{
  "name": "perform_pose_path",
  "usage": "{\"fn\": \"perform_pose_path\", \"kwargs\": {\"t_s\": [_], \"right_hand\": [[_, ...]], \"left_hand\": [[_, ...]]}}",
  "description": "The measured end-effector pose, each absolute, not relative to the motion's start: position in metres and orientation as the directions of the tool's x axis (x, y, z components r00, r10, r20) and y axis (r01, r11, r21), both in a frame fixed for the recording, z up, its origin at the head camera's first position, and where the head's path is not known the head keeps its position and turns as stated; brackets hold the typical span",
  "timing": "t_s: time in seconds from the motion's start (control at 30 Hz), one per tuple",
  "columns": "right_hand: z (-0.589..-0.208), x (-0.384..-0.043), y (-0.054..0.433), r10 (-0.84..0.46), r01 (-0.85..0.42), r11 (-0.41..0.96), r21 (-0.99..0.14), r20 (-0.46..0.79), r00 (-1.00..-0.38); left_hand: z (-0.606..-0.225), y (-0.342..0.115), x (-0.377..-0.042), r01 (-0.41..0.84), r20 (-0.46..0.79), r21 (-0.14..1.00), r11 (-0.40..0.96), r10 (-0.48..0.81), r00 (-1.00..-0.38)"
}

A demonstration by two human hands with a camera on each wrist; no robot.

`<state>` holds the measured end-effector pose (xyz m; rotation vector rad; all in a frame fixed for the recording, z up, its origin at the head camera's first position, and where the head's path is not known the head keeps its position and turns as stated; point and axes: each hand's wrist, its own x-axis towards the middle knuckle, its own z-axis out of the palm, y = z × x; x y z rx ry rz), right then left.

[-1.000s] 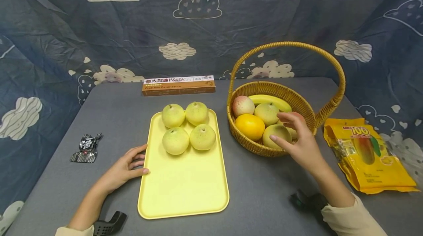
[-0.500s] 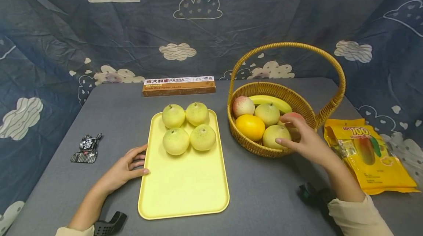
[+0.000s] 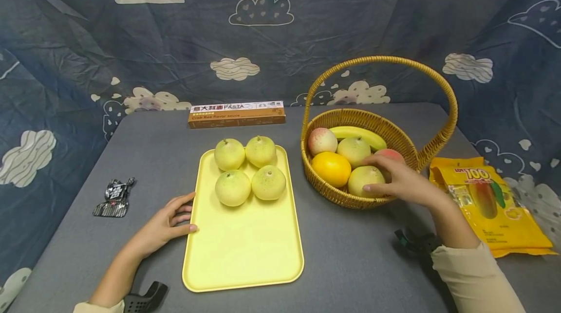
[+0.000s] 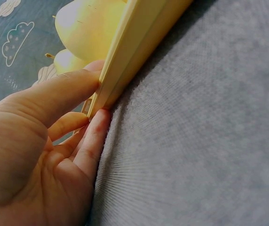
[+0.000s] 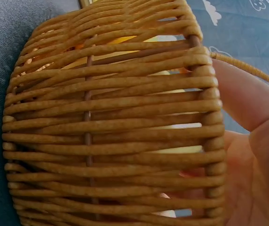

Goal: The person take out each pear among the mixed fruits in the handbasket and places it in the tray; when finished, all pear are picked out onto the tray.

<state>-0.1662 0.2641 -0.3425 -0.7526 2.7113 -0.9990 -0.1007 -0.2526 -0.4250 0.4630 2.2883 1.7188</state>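
Note:
My left hand (image 3: 164, 228) holds the left rim of a yellow tray (image 3: 243, 249); the left wrist view has its thumb (image 4: 64, 89) on the rim and fingers against the side. Several round pale-green fruits (image 3: 233, 188) with short stems sit on the tray's far half. My right hand (image 3: 401, 181) reaches into a wicker basket (image 3: 324, 195) and grips the front pale-green fruit (image 3: 361, 180), thumb at its near side and fingers over its right. In the right wrist view the basket wall (image 5: 115, 122) hides most of that fruit and the fingertips.
The basket also bears a peach (image 3: 323, 141), a banana (image 3: 359, 134), an orange-yellow fruit (image 3: 331, 169), another pale-green fruit (image 3: 354, 151) and a red one (image 3: 391, 155). Its tall handle (image 3: 381, 58) arches above. Around stand a pasta box (image 3: 236, 114), yellow mango bags (image 3: 491, 206) and a black wrapper (image 3: 116, 198).
My right hand has lowered into the basket, its thumb and fingers closing round the front pale-green fruit. The left hand and the tray have stayed in place.

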Motion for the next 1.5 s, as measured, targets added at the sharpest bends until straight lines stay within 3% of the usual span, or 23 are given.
{"fn": "perform_pose_path", "kwargs": {"t_s": [0.17, 0.4, 0.67, 0.93, 1.1, 1.27, 1.5], "right_hand": [[-0.345, -0.167, 0.260, -0.521, -0.413, 0.655, -0.632, 0.017, -0.853], [-0.349, -0.167, 0.259, -0.509, -0.463, 0.658, -0.594, 0.101, -0.855], [-0.342, -0.161, 0.258, -0.374, -0.369, 0.695, -0.617, 0.127, -0.919], [-0.321, -0.150, 0.250, -0.316, -0.360, 0.673, -0.646, 0.189, -0.930], [-0.307, -0.140, 0.231, -0.316, -0.427, 0.597, -0.679, 0.290, -0.903], [-0.303, -0.131, 0.206, -0.408, -0.554, 0.445, -0.703, 0.392, -0.825], [-0.315, -0.122, 0.169, -0.517, -0.564, 0.310, -0.765, 0.362, -0.776]], "left_hand": [[-0.425, -0.251, -0.100, 0.111, 0.002, 0.960, 0.257, 0.392, -0.920], [-0.425, -0.251, -0.100, 0.125, 0.015, 0.959, 0.256, 0.392, -0.920], [-0.426, -0.252, -0.101, 0.104, -0.004, 0.961, 0.256, 0.390, -0.921], [-0.427, -0.252, -0.101, 0.119, 0.010, 0.960, 0.255, 0.392, -0.920], [-0.427, -0.253, -0.101, 0.111, 0.003, 0.961, 0.255, 0.392, -0.920], [-0.427, -0.254, -0.101, 0.116, 0.006, 0.960, 0.254, 0.397, -0.918], [-0.426, -0.253, -0.101, 0.114, 0.007, 0.962, 0.249, 0.395, -0.919]]}}
